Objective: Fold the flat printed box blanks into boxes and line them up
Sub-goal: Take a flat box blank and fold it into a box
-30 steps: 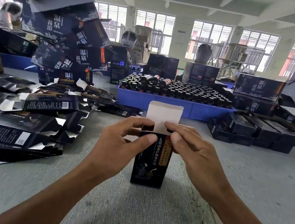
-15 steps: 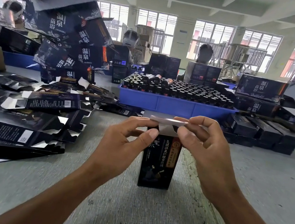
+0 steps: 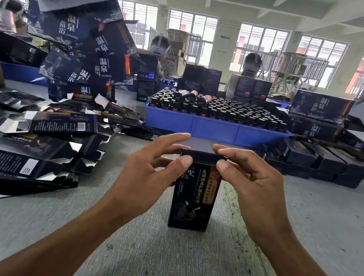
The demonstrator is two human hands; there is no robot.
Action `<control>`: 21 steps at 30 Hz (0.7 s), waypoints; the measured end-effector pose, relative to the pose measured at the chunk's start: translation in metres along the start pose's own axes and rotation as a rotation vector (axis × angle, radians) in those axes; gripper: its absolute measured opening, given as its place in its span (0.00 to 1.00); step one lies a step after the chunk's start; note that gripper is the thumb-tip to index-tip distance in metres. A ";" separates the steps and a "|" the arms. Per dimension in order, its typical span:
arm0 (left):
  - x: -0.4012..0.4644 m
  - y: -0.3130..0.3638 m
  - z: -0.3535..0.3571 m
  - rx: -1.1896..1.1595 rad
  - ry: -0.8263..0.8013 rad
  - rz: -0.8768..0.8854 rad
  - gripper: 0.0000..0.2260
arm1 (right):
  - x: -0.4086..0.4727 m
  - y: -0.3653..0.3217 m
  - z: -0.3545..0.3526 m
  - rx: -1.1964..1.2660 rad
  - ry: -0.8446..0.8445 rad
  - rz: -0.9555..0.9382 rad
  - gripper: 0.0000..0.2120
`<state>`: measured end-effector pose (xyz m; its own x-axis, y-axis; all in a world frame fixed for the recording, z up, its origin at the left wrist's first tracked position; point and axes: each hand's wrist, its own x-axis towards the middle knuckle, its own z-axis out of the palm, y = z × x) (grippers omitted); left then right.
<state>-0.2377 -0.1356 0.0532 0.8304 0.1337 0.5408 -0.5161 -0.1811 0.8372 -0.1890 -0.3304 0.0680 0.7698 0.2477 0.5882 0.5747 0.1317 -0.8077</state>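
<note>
Standing upright near the middle of the grey table (image 3: 154, 265) is the small black box (image 3: 192, 202), and we've got both hands on its top end; our left hand (image 3: 146, 175) pinches the upper left corner, thumb on the front face and fingers curled behind; our right hand (image 3: 252, 185) pinches the upper right corner the same way, thumb at the front edge, index finger laid across the closed top flap; the flap sits flat on the box now; off toward the left edge there's a messy heap of flat box blanks (image 3: 25, 147), printed side up, some silver insides showing; behind that heap a tall pile of bigger dark cartons (image 3: 84, 37) leans every which way; at the far edge a blue tray (image 3: 213, 130) full of little dark bottles; toward the far right edge a row of finished boxes (image 3: 317, 160) lying side by side, touching
</note>
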 end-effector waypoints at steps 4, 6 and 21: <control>-0.001 -0.004 0.002 0.047 -0.013 0.033 0.11 | -0.002 0.004 -0.001 -0.081 -0.003 -0.045 0.11; -0.002 -0.006 0.002 0.128 0.004 0.076 0.11 | -0.002 0.008 -0.003 -0.207 0.001 -0.100 0.10; 0.003 -0.029 -0.003 0.360 0.112 -0.048 0.23 | -0.014 0.041 0.010 -0.775 -0.283 0.063 0.39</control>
<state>-0.2209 -0.1274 0.0304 0.8135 0.2519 0.5242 -0.3544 -0.5001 0.7902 -0.1791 -0.3187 0.0263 0.7674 0.4786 0.4266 0.6411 -0.5642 -0.5203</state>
